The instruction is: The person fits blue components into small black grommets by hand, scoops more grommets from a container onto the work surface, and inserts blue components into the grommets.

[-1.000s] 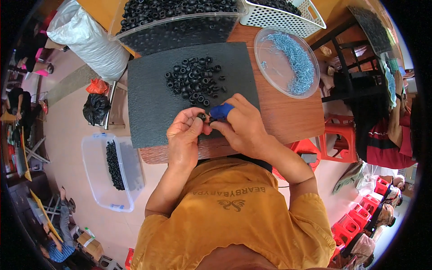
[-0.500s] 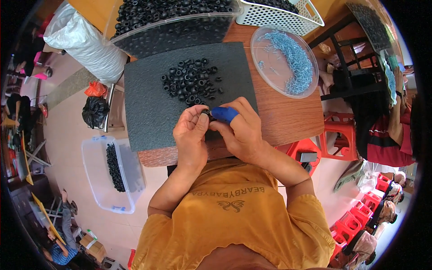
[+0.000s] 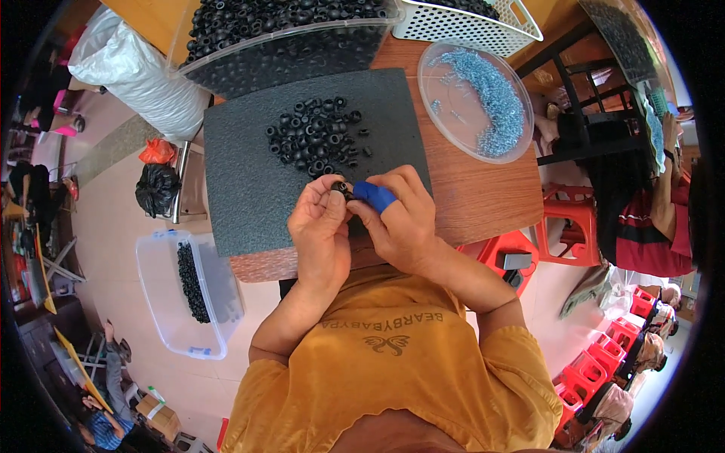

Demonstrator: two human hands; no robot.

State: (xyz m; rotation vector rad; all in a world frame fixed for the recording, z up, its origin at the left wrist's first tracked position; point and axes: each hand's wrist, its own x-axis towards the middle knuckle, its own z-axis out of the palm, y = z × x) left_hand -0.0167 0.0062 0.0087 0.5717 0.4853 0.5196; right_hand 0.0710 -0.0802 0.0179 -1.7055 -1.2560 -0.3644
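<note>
Both hands [image 3: 362, 223] pinched together (fingertips touching).

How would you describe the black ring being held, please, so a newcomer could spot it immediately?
Start at the dark foam mat on the wooden table. At its near edge, the left hand and right hand pinch one small black ring. Unlike the loose pile of rings, it touches a blue-covered fingertip.

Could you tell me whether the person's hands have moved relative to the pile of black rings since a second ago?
No. Both the left hand and right hand stay pinched together at the mat's near edge, just below the rings.
</note>
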